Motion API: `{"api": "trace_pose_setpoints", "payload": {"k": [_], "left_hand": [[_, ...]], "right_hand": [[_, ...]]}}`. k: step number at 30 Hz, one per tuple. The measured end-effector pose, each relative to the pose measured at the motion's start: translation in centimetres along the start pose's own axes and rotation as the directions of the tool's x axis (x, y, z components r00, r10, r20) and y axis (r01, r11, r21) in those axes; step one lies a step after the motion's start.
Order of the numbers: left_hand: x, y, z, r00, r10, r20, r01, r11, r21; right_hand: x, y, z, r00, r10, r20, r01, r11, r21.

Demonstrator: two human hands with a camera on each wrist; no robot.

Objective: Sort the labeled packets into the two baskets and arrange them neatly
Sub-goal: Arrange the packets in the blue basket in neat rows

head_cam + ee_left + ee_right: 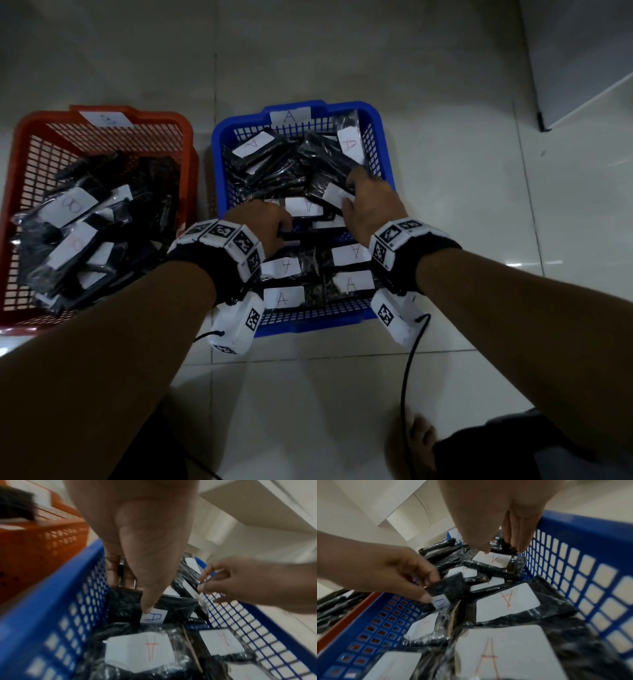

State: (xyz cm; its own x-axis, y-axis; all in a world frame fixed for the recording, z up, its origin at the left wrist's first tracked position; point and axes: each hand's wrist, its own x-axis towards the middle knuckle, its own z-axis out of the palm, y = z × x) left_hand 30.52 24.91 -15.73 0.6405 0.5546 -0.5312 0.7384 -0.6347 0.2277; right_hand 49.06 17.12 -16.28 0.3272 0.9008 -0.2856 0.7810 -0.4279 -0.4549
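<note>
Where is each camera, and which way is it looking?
Head: on the person's head, looking down at the blue basket, orange basket, both forearms, left hand, right hand, a foot.
Left wrist: along the left hand, thumb on a blue-lettered A packet; right hand opposite.
Right wrist: along the right hand to a red-lettered A packet; left hand opposite.
Shared: both wrist views show the blue-lettered packet.
</note>
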Motion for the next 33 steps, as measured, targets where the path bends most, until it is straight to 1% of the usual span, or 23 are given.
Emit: {"api": "trace_pose_setpoints", "payload": {"k": [2,4,7,9,11,14,19,22,24,25,27,29,31,33], "left_hand": [[-0.4,-0.8,0.1,0.999,-0.043,0.005,0.043,0.998,-0.044],[-0.9,-1.1,-0.1,0.997,-0.080,-0.013,0.078,0.993,-0.092],[-1.6,-0.8,-0.7,0.993,-0.105,-0.058,0.091,0.976,-0.197],[-1.9,-0.7,-1.0,0.988,-0.125,-0.085,0.098,0.956,-0.277],[-2.0,-0.7,-1.2,0.986,-0.144,-0.087,0.108,0.939,-0.327],[-2.1,-0.6,-1.4,0.988,-0.150,-0.048,0.128,0.943,-0.308],[-1.9,-0.2,-1.8,0.988,-0.156,-0.008,0.149,0.957,-0.250],[-1.8,-0.2,-2.3,0.980,-0.191,-0.047,0.173,0.950,-0.261],[-1.9,-0.3,-2.5,0.973,-0.216,-0.079,0.187,0.945,-0.269],[-2.0,-0.4,-2.6,0.970,-0.222,-0.097,0.189,0.944,-0.269],[-2.2,-0.3,-2.4,0.965,-0.229,-0.130,0.187,0.942,-0.278],[-2.4,-0.1,-2.1,0.965,-0.227,-0.131,0.182,0.940,-0.288],[-2.3,0.2,-1.8,0.965,-0.236,-0.112,0.193,0.933,-0.303],[-2.1,0.4,-1.3,0.960,-0.253,-0.119,0.204,0.926,-0.317]], "right_hand": [[0.4,0.0,0.2,1.000,0.000,-0.003,0.000,1.000,0.013],[0.7,-0.1,0.5,0.998,0.002,0.061,-0.002,1.000,-0.014],[1.0,-0.2,0.9,0.989,0.033,0.141,-0.022,0.996,-0.082],[1.2,-0.3,1.1,0.987,0.045,0.154,-0.031,0.995,-0.096],[1.4,-0.4,1.1,0.986,0.044,0.164,-0.026,0.994,-0.109],[1.4,-0.4,1.0,0.985,0.017,0.173,0.003,0.994,-0.113],[0.6,-0.2,0.1,0.985,-0.058,0.161,0.059,0.998,-0.004],[0.2,-0.4,-0.9,0.971,-0.131,0.198,0.129,0.991,0.025],[0.1,-0.5,-1.7,0.956,-0.145,0.255,0.137,0.989,0.047],[0.0,-0.5,-1.9,0.946,-0.127,0.297,0.121,0.992,0.041],[-0.3,-0.8,-2.4,0.902,-0.110,0.417,0.108,0.994,0.027],[-0.8,-1.0,-2.5,0.839,-0.132,0.528,0.150,0.989,0.008],[-1.3,-1.0,-2.1,0.765,-0.150,0.627,0.210,0.977,-0.023],[-1.6,-1.0,-1.6,0.701,-0.134,0.700,0.269,0.959,-0.086]]}}
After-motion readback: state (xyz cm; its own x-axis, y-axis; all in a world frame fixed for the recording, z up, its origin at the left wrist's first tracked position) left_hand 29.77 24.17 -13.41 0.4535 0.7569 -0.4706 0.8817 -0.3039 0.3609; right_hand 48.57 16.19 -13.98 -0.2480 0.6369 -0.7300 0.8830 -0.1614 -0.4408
